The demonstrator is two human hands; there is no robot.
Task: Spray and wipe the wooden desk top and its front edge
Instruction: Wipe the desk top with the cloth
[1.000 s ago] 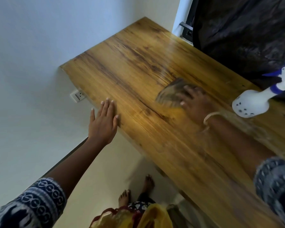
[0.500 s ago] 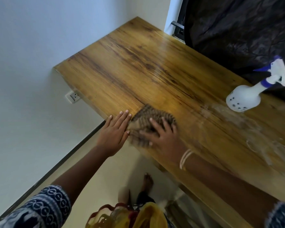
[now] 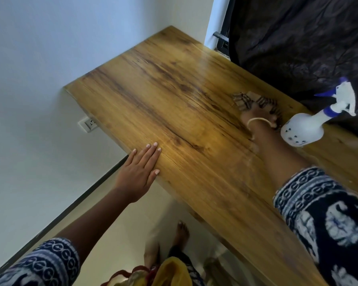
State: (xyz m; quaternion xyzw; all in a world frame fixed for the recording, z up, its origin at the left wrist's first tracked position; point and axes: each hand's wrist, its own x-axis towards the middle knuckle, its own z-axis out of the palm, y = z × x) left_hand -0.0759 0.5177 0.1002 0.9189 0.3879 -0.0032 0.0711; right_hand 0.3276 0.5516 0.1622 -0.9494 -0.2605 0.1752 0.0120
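The wooden desk top (image 3: 174, 104) runs from the far left corner to the near right. My right hand (image 3: 256, 115) reaches far across it and presses a brown striped cloth (image 3: 246, 100) flat near the desk's back edge; the fingers are mostly hidden by the wrist and cloth. My left hand (image 3: 140, 172) lies flat on the front edge of the desk, fingers together and extended, holding nothing. A white spray bottle (image 3: 304, 126) with a blue and white trigger head stands on the desk just right of my right wrist.
A white wall borders the desk's left end, with a wall socket (image 3: 88, 124) below the desk top. Black plastic sheeting (image 3: 298, 38) hangs behind the desk. Wet smears show on the wood near the bottle. My bare feet (image 3: 181, 234) stand on pale floor under the front edge.
My right hand has swept the cloth from the front edge beside my left hand away to the back of the desk near the bottle. My left hand stays on the front edge.
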